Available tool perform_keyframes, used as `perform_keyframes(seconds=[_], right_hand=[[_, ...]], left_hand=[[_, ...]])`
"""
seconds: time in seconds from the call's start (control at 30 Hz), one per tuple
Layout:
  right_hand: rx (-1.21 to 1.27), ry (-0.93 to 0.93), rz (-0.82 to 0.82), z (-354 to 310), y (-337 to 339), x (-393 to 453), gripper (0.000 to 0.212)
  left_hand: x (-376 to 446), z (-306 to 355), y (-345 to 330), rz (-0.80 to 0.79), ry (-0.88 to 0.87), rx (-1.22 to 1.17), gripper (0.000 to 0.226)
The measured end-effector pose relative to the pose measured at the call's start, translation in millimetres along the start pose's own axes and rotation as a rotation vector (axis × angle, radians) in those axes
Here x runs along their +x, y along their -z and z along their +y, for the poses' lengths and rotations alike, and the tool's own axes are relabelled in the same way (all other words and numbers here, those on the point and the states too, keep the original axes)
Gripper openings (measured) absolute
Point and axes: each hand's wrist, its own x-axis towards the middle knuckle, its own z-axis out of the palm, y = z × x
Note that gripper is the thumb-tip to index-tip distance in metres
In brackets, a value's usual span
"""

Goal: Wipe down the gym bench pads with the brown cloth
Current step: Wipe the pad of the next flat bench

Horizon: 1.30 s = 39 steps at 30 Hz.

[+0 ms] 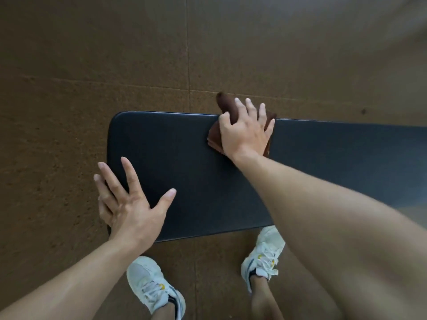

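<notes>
Shows dark charcoal, nearly black, across the surface [184, 158], matte with a faint fine grain. Gives the cloth [227, 107] a plain deep reddish brown, lighter at its near fold. Speckles the floor [92, 65] in mottled brown, crossed by thin darker seams. Keeps the shoes [147, 282] white, with small yellow marks and dark blue trim.

Cannot follow the bench pad [184, 158] past the 3 o'clock edge. Cannot see most of the brown cloth [225, 105], covered by the right hand [245, 132]. Cannot see the toe of the shoe [263, 252] near 6 o'clock, under the pad. Blurred on the floor [346, 31] toward 1 o'clock.
</notes>
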Motion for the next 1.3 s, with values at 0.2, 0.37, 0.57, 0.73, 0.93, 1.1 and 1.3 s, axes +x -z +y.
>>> perform_keyframes(seconds=[0.2, 0.37, 0.57, 0.73, 0.93, 1.1, 1.3], right_hand=[[0.039, 0.039, 0.026, 85.5, -5.5, -170.9, 0.069], [0.019, -0.045, -0.107, 96.0, -0.9, -153.9, 0.075], [-0.006, 0.037, -0.072, 72.6, 23.3, 2.5, 0.078], [-0.008, 0.286, -0.012, 162.2, 31.7, -84.9, 0.069], [-0.105, 0.481, -0.18, 235.8, 46.6, -96.3, 0.07], [-0.032, 0.459, -0.172, 191.5, 67.6, 48.9, 0.069], [-0.013, 0.598, -0.136, 240.3, 84.8, 14.7, 0.076]], left_hand=[[-18.8, 18.0, -0.1, 0.064, -0.056, 0.084, 0.131], [-41.8, 71.0, -34.7, -0.044, -0.333, 0.104, 0.125], [-43.4, 107.6, -73.7, -0.004, -0.323, 0.045, 0.102], [-49.2, 141.4, -94.5, 0.005, -0.225, 0.105, 0.094], [-28.4, 214.1, -133.2, -0.039, 0.008, 0.101, 0.074], [-15.0, 221.9, -157.4, -0.022, 0.132, 0.127, 0.078], [-17.8, 225.5, -160.5, -0.056, 0.177, 0.206, 0.1]])
